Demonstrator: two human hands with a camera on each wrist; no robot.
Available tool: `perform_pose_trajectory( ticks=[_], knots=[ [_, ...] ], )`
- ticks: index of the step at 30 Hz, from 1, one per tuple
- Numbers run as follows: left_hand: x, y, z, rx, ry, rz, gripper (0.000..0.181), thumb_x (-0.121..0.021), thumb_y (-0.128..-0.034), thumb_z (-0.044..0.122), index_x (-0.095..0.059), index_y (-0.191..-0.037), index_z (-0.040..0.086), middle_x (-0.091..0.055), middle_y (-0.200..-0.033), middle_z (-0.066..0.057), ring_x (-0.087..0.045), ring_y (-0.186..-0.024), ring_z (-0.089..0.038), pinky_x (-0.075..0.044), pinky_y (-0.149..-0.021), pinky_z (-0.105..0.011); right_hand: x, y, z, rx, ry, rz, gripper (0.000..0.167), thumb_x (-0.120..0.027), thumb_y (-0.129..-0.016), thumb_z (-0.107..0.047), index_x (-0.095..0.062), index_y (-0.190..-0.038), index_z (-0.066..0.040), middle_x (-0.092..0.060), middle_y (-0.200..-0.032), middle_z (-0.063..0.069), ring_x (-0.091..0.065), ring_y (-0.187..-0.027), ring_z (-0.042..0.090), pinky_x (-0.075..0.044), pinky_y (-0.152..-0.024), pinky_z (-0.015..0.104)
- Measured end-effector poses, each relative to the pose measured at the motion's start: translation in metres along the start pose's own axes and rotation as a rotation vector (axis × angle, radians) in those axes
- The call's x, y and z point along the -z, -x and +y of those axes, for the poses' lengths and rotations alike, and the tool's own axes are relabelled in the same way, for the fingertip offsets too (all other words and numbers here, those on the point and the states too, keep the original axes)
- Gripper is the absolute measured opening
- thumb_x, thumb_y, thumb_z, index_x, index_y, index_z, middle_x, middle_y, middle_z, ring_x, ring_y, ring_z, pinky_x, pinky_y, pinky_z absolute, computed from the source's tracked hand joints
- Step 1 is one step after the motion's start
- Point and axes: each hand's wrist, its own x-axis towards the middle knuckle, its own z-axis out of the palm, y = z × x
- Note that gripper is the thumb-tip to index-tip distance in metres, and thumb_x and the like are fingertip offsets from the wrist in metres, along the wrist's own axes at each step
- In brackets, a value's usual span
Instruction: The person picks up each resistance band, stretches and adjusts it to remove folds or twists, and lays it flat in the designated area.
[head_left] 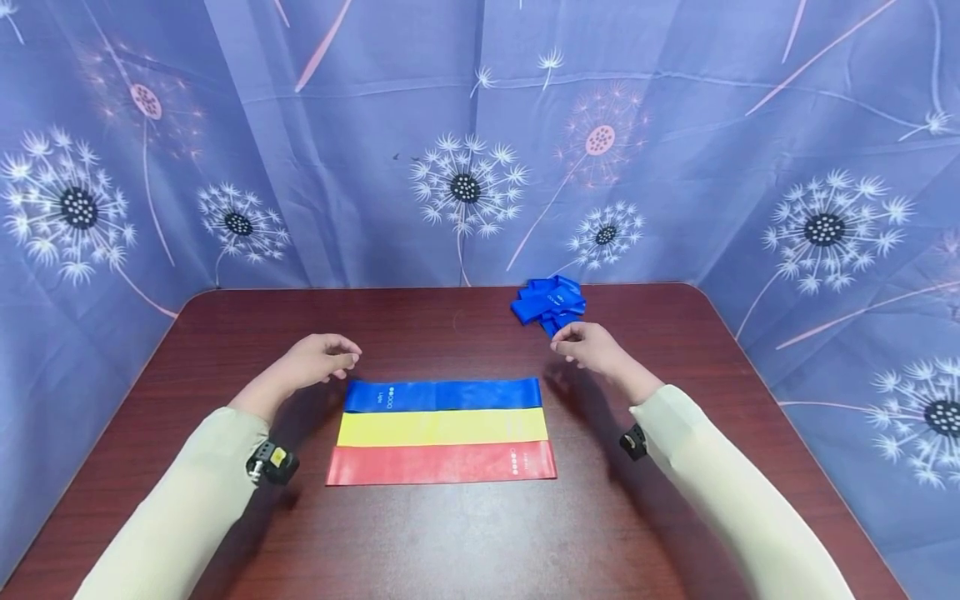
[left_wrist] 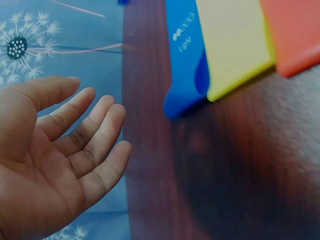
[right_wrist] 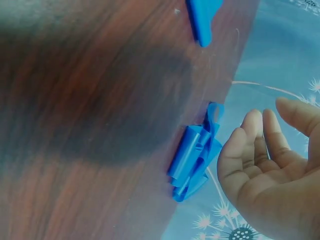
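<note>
Three flat resistance bands lie side by side on the table: a blue band [head_left: 465,395] at the back, a yellow band [head_left: 442,428] in the middle and a red band [head_left: 435,464] at the front. My left hand [head_left: 318,361] hovers just beyond the blue band's left end, fingers loosely bent, holding nothing. On the other side, my right hand [head_left: 592,346] is in the air in front of a crumpled blue band bundle [head_left: 551,302]. In the right wrist view, a gap shows between that hand's relaxed fingers and the bundle [right_wrist: 192,160].
The dark red-brown wooden table [head_left: 442,542] has rounded back corners. A blue curtain [head_left: 360,150] with a dandelion print stands along its back and both sides. Each wrist carries a small black camera [head_left: 273,462].
</note>
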Motion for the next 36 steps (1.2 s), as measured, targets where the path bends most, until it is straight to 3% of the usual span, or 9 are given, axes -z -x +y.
perform_pose_trajectory(
  ticks=[9, 15, 22, 29, 36],
  knots=[
    [0.004, -0.012, 0.018, -0.058, -0.022, 0.005, 0.037, -0.058, -0.1031, 0.019, -0.061, -0.13, -0.006, -0.069, -0.118, -0.029, -0.072, -0.095, -0.031, -0.059, -0.08, -0.04, 0.002, -0.009, -0.005, 0.019, -0.012, 0.042, 0.026, -0.059, -0.103, -0.017, -0.063, -0.118, 0.004, -0.067, -0.105, 0.021, -0.063, -0.096, 0.033, -0.057, -0.08, 0.037],
    [0.002, -0.019, 0.024, -0.082, -0.011, 0.02, 0.035, -0.057, -0.1031, 0.017, -0.062, -0.128, -0.006, -0.07, -0.115, -0.029, -0.071, -0.098, -0.038, -0.059, -0.079, -0.039, -0.001, -0.016, -0.005, 0.009, -0.02, 0.079, 0.026, -0.058, -0.103, -0.016, -0.061, -0.119, 0.004, -0.068, -0.111, 0.025, -0.063, -0.097, 0.036, -0.057, -0.081, 0.038],
    [-0.005, -0.027, 0.029, -0.087, 0.012, 0.052, 0.033, -0.055, -0.104, 0.016, -0.063, -0.126, -0.006, -0.069, -0.115, -0.03, -0.072, -0.097, -0.038, -0.058, -0.076, -0.037, -0.007, -0.028, -0.002, -0.002, -0.037, 0.128, 0.029, -0.058, -0.102, -0.013, -0.059, -0.122, 0.008, -0.068, -0.113, 0.028, -0.067, -0.102, 0.04, -0.06, -0.09, 0.042],
    [-0.014, -0.036, 0.033, -0.088, 0.053, 0.087, 0.031, -0.054, -0.1037, 0.013, -0.063, -0.126, -0.007, -0.068, -0.115, -0.031, -0.071, -0.099, -0.041, -0.057, -0.073, -0.034, -0.014, -0.042, 0.002, -0.018, -0.138, 0.18, 0.034, -0.06, -0.1, -0.008, -0.059, -0.126, 0.013, -0.07, -0.112, 0.026, -0.07, -0.095, 0.03, -0.062, -0.082, 0.032],
    [-0.019, -0.044, 0.034, -0.056, 0.119, 0.085, 0.034, -0.051, -0.105, 0.013, -0.06, -0.131, -0.007, -0.066, -0.122, -0.033, -0.069, -0.106, -0.044, -0.056, -0.076, -0.033, -0.022, -0.053, 0.004, -0.067, -0.214, 0.203, 0.034, -0.06, -0.1, -0.007, -0.06, -0.129, 0.01, -0.068, -0.122, 0.028, -0.07, -0.089, 0.017, -0.059, -0.073, 0.021]
  ],
)
